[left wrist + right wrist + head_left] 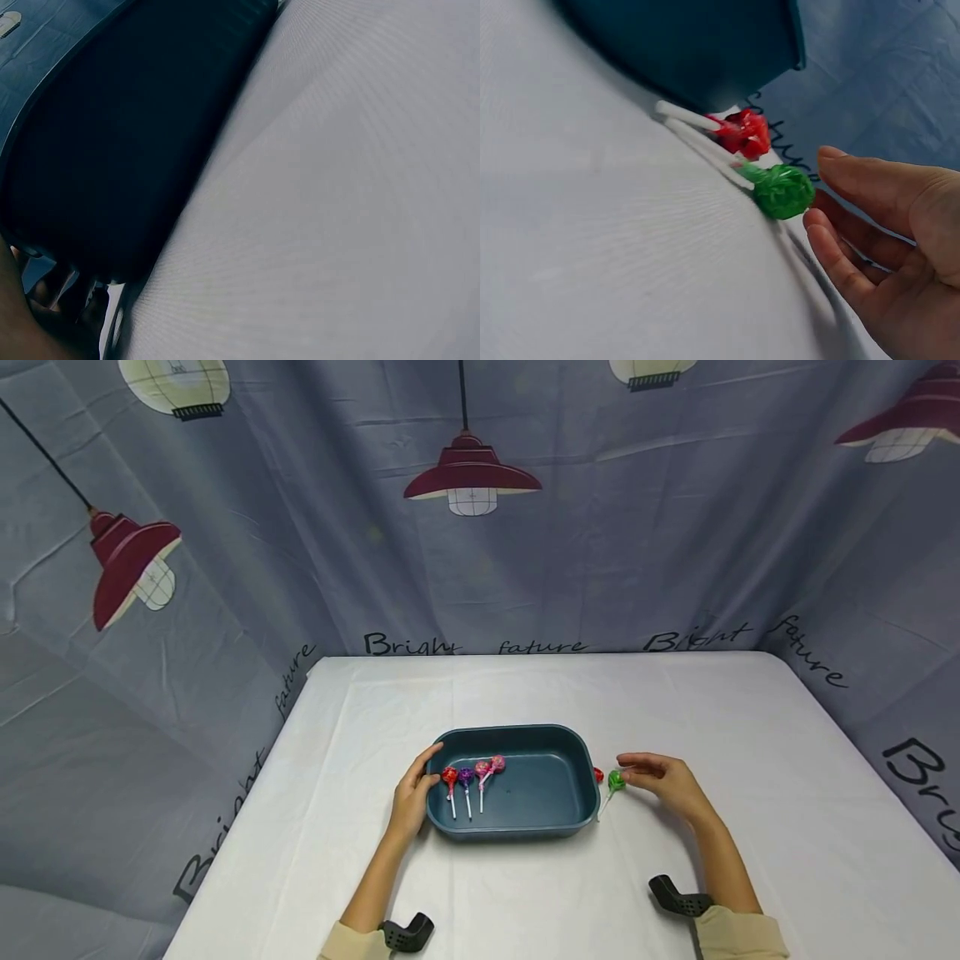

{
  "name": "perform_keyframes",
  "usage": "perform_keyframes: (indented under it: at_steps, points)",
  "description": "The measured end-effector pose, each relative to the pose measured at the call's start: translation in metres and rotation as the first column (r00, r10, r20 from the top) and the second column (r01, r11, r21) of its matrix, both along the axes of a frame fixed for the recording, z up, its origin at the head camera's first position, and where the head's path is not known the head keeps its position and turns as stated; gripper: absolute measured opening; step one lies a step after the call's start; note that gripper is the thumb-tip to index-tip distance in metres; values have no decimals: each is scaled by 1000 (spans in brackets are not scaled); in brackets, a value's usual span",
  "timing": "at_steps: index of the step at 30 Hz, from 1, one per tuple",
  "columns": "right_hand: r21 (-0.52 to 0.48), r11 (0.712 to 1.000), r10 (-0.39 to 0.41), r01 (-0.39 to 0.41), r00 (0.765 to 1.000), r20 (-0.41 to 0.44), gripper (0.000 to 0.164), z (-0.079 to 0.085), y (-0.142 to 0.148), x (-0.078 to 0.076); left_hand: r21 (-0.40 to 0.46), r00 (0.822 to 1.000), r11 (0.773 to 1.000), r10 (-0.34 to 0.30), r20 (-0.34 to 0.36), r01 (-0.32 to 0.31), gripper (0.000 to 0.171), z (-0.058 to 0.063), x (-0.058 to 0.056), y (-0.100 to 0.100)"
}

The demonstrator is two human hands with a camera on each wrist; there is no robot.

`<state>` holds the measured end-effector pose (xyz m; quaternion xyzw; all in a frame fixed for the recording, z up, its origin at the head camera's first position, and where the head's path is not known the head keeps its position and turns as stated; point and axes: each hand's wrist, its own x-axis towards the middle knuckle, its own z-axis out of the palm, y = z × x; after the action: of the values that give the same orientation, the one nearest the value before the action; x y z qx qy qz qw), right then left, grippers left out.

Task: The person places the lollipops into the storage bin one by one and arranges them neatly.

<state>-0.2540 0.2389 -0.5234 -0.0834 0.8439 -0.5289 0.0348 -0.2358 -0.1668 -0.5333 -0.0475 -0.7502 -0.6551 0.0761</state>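
A dark teal tray [517,827] stands on the white table. My left hand [408,793] grips its left end, thumb at the rim; in the left wrist view the fingers [52,289] are partly in shadow against the tray's end. Inside, toward the left, lie a red lollipop [450,775], a purple lollipop [466,775] and two pink lollipops [482,768]. Right of the tray, a green lollipop [784,191] and another red lollipop [744,135] lie on the table. My right hand [663,783] is at the green lollipop's head, thumb and fingers spread apart beside it, not closed round it.
White cloth covers the table [525,693]. Behind and beside it hangs a grey-blue curtain [570,568] printed with lamps and lettering. A black wrist camera mount [408,933] sits at the left wrist, and a similar mount [678,897] at the right.
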Motion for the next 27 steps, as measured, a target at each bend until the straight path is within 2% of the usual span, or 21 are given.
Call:
perform_keyframes:
  at_steps: [6, 13, 22, 27]
  points:
    - [-14, 1000, 8, -8, 1000, 3, 41, -5, -3, -1, -17, 1000, 1000, 13, -11, -13, 48, -1, 0, 1]
    - [12, 1000, 9, -9, 1000, -4, 41, -5, -7, -1, -20, 1000, 1000, 18, 11, -18, 48, -1, 0, 1]
    - [-12, 1000, 13, -13, 1000, 15, 39, -6, -7, 0, 0, 1000, 1000, 2, -14, -2, 46, 0, 2, 1]
    - [-39, 999, 30, -29, 999, 29, 38, -8, -5, 0, -14, 1000, 1000, 15, 5, -14, 47, 0, 1, 1]
